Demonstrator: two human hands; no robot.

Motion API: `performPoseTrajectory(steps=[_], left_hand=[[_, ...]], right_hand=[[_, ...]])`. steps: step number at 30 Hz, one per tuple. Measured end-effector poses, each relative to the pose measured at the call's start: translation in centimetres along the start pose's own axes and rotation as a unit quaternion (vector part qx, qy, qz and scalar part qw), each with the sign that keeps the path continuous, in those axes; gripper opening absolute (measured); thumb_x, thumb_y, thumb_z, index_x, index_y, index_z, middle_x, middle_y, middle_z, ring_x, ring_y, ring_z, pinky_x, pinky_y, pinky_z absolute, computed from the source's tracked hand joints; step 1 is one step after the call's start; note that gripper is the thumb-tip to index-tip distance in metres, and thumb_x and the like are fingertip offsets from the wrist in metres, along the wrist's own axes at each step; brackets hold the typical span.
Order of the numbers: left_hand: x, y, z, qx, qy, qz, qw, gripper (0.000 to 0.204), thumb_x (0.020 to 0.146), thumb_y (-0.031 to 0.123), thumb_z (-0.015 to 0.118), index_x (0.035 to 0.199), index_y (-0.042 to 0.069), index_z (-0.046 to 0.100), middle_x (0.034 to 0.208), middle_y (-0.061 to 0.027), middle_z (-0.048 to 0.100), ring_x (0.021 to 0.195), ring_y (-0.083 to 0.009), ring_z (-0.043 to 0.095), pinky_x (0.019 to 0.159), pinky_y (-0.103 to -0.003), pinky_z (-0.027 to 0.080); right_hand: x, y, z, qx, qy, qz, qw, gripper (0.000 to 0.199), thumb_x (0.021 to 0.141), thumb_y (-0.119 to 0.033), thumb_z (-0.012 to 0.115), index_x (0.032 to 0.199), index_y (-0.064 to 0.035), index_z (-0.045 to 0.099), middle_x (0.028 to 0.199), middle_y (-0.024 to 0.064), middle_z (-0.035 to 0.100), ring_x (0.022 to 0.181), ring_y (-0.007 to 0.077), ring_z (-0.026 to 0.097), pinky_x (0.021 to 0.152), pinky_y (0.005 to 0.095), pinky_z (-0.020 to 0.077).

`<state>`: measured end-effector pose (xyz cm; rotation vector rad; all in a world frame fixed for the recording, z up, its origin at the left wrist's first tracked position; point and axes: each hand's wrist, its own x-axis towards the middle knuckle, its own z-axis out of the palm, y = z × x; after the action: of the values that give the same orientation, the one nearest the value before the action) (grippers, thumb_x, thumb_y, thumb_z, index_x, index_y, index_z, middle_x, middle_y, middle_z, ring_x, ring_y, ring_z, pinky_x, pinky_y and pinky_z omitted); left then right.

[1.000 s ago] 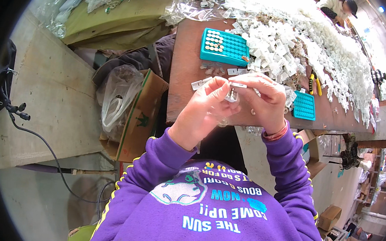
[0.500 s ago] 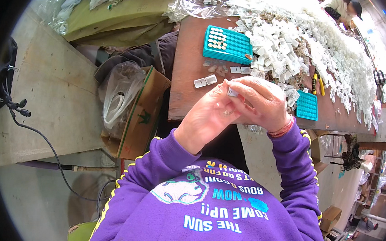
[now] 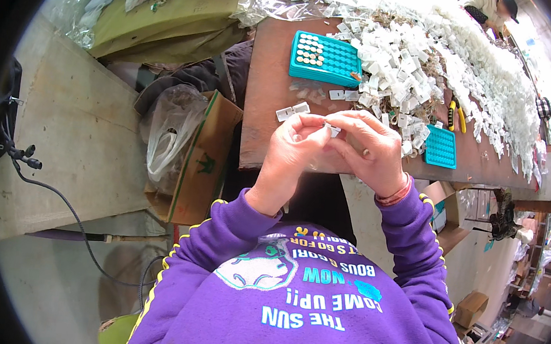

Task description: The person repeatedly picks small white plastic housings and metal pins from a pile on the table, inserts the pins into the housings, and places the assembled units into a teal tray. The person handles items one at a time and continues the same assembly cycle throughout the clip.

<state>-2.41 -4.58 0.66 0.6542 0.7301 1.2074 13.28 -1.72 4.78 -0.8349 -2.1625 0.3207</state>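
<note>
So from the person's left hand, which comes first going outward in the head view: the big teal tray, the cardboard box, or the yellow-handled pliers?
From the left hand:
1. Cardboard box, on the floor to its left, below the table edge.
2. Big teal tray, on the table straight ahead.
3. Yellow-handled pliers, off to the right past the other hand.
The first two are nearly too close to call.

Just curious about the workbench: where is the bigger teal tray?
In the head view, the bigger teal tray lies on the brown table, beyond the hands, just left of the white parts heap.
</note>
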Motion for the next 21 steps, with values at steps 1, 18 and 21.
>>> performPoseTrajectory(steps=[1,18,21], left_hand=[[0.01,-0.19,0.22,0.001,0.014,0.011,1.000,0.018,0.092,0.008,0.056,0.108,0.000,0.055,0.103,-0.0055,0.061,0.091,-0.0085,0.060,0.081,-0.022,0.048],[-0.44,-0.48,-0.21,-0.068,-0.044,-0.001,0.997,0.026,0.092,0.015,0.060,0.111,0.000,0.053,0.104,-0.0074,0.061,0.093,-0.0120,0.062,0.084,-0.026,0.050],[-0.38,-0.42,-0.31,-0.089,-0.063,-0.018,0.994,0.025,0.093,0.015,0.057,0.112,0.000,0.051,0.106,-0.0085,0.060,0.097,-0.0139,0.062,0.087,-0.029,0.050]], right_hand=[[-0.10,-0.19,-0.14,0.011,-0.008,0.017,1.000,0.030,0.074,-0.004,0.072,0.103,-0.0077,0.067,0.091,0.0085,0.065,0.067,0.0194,0.063,0.060,0.0270,0.0520],[-0.30,-0.41,-0.23,-0.035,-0.014,-0.008,0.999,0.027,0.073,-0.004,0.071,0.099,-0.0070,0.066,0.083,0.0080,0.064,0.067,0.0226,0.064,0.057,0.0298,0.0526],[-0.52,-0.36,-0.01,-0.046,-0.016,-0.003,0.999,0.025,0.072,-0.004,0.071,0.097,-0.0060,0.065,0.082,0.0082,0.064,0.067,0.0227,0.064,0.057,0.0294,0.0522]])
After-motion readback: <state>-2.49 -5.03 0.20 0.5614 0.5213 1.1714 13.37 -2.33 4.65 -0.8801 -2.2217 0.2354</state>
